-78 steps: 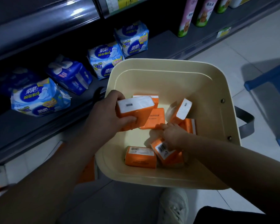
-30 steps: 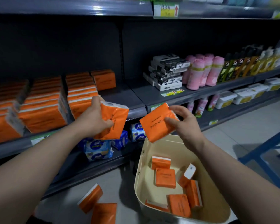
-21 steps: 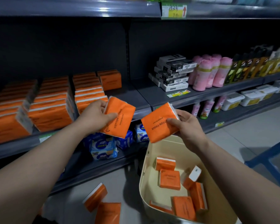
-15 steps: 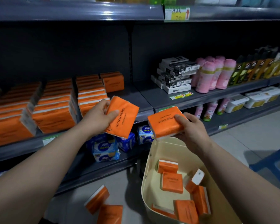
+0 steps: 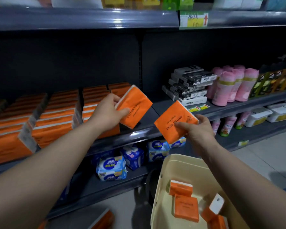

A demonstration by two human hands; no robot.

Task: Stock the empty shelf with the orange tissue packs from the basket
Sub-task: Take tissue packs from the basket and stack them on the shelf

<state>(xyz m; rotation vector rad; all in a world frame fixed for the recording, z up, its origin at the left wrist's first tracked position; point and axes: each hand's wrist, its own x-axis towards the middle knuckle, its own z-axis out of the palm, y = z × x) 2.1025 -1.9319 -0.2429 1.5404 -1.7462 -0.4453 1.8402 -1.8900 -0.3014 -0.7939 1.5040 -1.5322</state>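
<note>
My left hand [image 5: 108,113] grips an orange tissue pack [image 5: 135,105], held tilted over the bare right end of the dark middle shelf [image 5: 149,124]. My right hand [image 5: 198,129] grips a second orange tissue pack [image 5: 173,121] just in front of the shelf edge, above the basket. Rows of orange packs [image 5: 54,116] stand on the left part of that shelf. The cream basket [image 5: 158,195] sits on the floor at the lower right with several orange packs [image 5: 186,206] inside.
Black-and-white boxes [image 5: 191,85], pink rolls [image 5: 233,83] and bottles fill the shelf to the right. Blue-and-white packs [image 5: 112,167] lie on the lower shelf. An orange pack [image 5: 102,220] lies on the floor left of the basket.
Both hands lifted packs out of the basket and rose to shelf height. The left pack has moved over the shelf's bare end; the right pack has turned flat-side up near the shelf edge.
</note>
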